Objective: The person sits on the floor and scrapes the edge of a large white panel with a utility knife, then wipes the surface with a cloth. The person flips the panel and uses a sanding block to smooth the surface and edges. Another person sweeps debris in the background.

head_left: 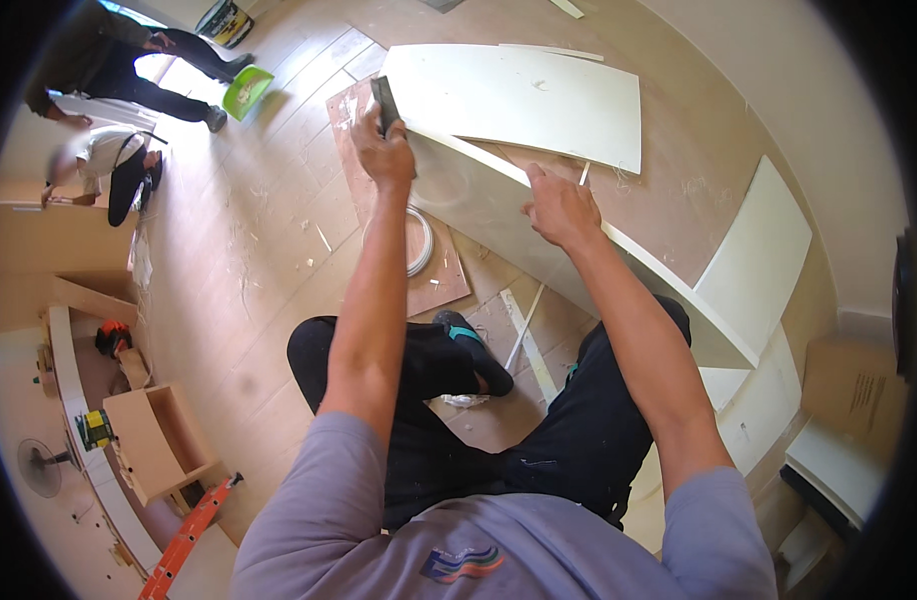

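Observation:
A long white board (pixel 499 215) stands tilted on its long edge across my front, its narrow upper edge running from far left to near right. My left hand (pixel 387 158) is closed around a dark, flat block (pixel 384 105) held against the board's far left end. The kind of block is not clear from here. Farther right, my right hand (pixel 567 208) grips the upper edge of the same board, index finger pointing along it. Part of the board's lower side is hidden behind my right forearm and knee.
White panels (pixel 539 95) lie beyond the board, another panel (pixel 759 240) at right. A coil of white edging strip (pixel 419 245) rests on a brown sheet (pixel 444 285). At left are a wooden drawer box (pixel 159 440), an orange level (pixel 189 540), two people and a green dustpan (pixel 247 92).

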The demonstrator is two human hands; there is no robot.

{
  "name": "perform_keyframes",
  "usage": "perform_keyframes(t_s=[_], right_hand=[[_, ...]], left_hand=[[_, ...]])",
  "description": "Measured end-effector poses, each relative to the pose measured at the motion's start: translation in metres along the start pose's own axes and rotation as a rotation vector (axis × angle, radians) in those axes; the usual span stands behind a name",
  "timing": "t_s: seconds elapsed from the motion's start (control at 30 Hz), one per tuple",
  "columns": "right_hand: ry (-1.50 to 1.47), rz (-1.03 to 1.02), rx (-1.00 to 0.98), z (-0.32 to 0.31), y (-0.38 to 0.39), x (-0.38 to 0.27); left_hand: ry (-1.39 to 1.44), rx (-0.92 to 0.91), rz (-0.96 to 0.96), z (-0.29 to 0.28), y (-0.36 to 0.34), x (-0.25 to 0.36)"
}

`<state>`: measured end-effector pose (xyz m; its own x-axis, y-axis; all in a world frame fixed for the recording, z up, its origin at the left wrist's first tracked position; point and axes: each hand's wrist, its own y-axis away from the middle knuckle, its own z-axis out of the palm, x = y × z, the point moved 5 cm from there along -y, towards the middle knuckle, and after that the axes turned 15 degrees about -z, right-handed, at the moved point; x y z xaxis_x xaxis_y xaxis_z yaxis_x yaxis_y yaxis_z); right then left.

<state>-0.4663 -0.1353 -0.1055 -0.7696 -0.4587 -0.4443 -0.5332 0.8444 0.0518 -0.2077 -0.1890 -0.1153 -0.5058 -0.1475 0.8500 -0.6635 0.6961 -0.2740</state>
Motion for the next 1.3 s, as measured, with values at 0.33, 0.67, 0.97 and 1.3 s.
perform_keyframes(t_s=[0.33, 0.67, 0.97, 1.3], right_hand=[[-0.027, 0.002, 0.051, 0.005, -0.001, 0.011], [0.013, 0.003, 0.142, 0.004, 0.002, 0.021], [-0.022, 0.005, 0.083, -0.001, -0.004, 0.013], [-0.046, -0.017, 0.066, 0.002, 0.001, 0.0]], left_hand=[[0.071, -0.014, 0.071, 0.013, 0.027, -0.001], [-0.037, -0.316, 0.405, 0.018, 0.116, 0.031], [1.141, -0.532, -0.477, 0.0, 0.011, 0.012], [0.783, -0.259, -0.569, -0.02, 0.068, -0.004]])
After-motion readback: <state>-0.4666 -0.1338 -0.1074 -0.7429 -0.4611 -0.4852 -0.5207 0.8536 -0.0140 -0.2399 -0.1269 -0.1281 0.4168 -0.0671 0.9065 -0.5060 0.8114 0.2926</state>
